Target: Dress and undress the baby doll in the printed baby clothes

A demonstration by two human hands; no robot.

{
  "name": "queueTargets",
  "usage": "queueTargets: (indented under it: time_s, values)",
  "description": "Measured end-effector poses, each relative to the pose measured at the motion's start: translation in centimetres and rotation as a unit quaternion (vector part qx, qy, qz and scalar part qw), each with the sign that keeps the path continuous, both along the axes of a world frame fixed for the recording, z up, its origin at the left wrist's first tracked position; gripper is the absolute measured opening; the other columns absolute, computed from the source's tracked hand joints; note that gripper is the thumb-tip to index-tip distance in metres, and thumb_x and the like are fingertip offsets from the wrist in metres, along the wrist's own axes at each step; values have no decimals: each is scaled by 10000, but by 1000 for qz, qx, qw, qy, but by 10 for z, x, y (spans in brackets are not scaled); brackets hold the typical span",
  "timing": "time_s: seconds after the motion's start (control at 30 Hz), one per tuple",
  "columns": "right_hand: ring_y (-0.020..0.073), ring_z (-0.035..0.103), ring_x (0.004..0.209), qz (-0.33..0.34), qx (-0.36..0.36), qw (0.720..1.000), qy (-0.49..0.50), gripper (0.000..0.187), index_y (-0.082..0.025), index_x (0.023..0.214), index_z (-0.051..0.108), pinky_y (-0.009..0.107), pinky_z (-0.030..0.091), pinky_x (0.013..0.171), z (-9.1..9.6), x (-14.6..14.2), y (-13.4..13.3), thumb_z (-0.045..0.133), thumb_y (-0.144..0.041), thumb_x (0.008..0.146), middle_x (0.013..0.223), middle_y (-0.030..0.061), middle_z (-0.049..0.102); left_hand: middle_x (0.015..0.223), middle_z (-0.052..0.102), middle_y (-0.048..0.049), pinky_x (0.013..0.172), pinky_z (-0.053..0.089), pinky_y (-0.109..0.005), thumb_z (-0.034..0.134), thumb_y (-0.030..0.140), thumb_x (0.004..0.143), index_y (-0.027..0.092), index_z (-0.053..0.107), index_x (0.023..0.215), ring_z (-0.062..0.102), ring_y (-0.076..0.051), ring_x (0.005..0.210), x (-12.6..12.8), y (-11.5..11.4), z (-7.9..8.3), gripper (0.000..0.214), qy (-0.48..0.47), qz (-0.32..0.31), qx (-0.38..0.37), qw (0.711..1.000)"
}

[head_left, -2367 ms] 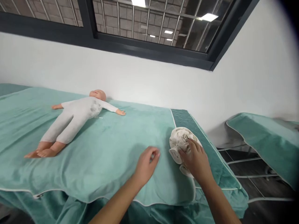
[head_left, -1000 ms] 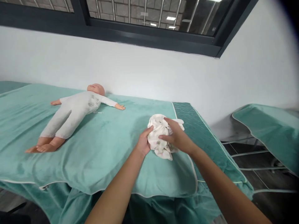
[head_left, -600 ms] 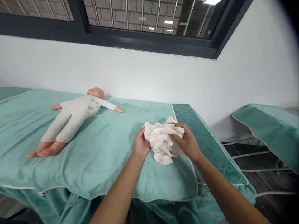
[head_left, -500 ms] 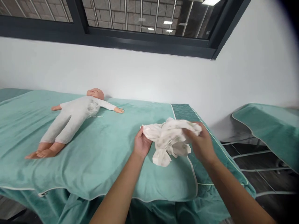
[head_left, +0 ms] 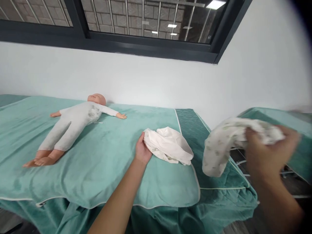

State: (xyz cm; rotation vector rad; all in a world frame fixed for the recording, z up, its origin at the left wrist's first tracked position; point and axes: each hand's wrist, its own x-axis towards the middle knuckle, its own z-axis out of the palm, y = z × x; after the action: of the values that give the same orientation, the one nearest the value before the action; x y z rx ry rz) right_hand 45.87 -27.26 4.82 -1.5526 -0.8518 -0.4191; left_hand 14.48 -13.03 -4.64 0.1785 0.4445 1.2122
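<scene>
My left hand (head_left: 143, 150) is closed on the left end of a crumpled white baby garment (head_left: 170, 144), which rests on the green bed cover. Off to the right, my right hand (head_left: 270, 152) grips a second baby garment (head_left: 219, 146), white with a small print, bunched in the fingers. One part of it hangs down over the bed's right edge. Motion blurs this hand a little. A baby doll (head_left: 78, 118) in a white body suit lies on its back at the left, arms spread and bare feet towards me.
The green cover (head_left: 109, 175) drapes over the bed's front edge. Beyond a gap with metal bars at the right stands another bed with a green cover (head_left: 258, 113). A white wall (head_left: 136, 81) and a dark window frame (head_left: 146, 48) lie behind.
The bundle between my hands has come apart into two garments. My right hand has carried the printed one to the right, while the white one stays in my left hand.
</scene>
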Motion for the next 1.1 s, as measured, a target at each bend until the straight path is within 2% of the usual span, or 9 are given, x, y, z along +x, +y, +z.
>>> queueTargets:
  time_s: [0.13,0.27,0.47,0.63,0.7,0.83,0.97,1.03,1.1]
  values:
    - [277,605,989,147,-259,947,-122,333,-206,1126,609,453,476,891,-80,-15,18,604,-400,856,1087,126,656,885,762,-54,945,548,-358,676,443,853,157,697,934,726,-210,884,2,-2,-1,298,13,-15,27,999]
    - [317,530,1128,83,-377,899,-204,355,-199,1248,567,471,439,926,-122,-55,21,497,-328,925,1268,121,600,838,752,-44,869,565,-316,785,373,759,145,683,926,724,-194,816,4,-6,-4,300,98,-31,66,992]
    - [326,525,1187,91,-471,858,-187,375,-213,1277,558,496,414,985,-91,-65,19,495,-351,935,1329,124,569,828,737,-43,699,535,-264,848,351,641,144,680,934,685,-167,724,-3,2,11,396,279,-47,122,951]
    - [315,435,1346,185,-385,891,-153,502,-169,1354,501,502,364,1090,-24,-90,48,545,-397,909,1444,156,476,756,691,-22,624,462,-244,861,333,594,133,676,835,628,-148,675,-23,13,82,364,351,-102,198,909]
    - [247,452,1345,343,-310,878,-125,597,-211,1407,455,398,400,1083,13,-112,68,619,-357,851,1469,118,460,833,697,-26,650,457,-250,812,353,658,145,682,900,635,-165,742,-31,4,126,344,421,-176,338,823]
    - [218,592,1131,576,-270,752,-171,492,-206,1276,583,346,474,940,88,-157,97,642,-277,793,1260,54,637,939,695,-6,694,444,-256,682,337,773,185,688,1018,627,-182,836,-49,-26,208,288,561,-183,538,602]
    - [182,623,854,543,-313,723,-289,190,-166,956,678,272,439,749,132,-188,106,596,-245,804,925,14,705,980,693,7,738,434,-284,579,271,809,233,678,1010,636,-212,903,-78,-42,244,228,728,-38,586,354]
    - [174,605,809,468,-325,743,-351,203,-180,976,671,260,401,696,139,-195,106,540,-214,825,894,24,693,1069,676,-15,757,432,-321,540,222,808,247,658,1041,642,-236,913,-95,-42,245,262,806,56,544,225]
    - [189,596,792,367,-342,764,-407,243,-189,1017,664,270,379,669,139,-197,104,507,-207,832,907,55,684,1141,652,-48,760,433,-354,508,184,807,246,639,1077,650,-258,904,-111,-40,238,307,860,113,476,144]
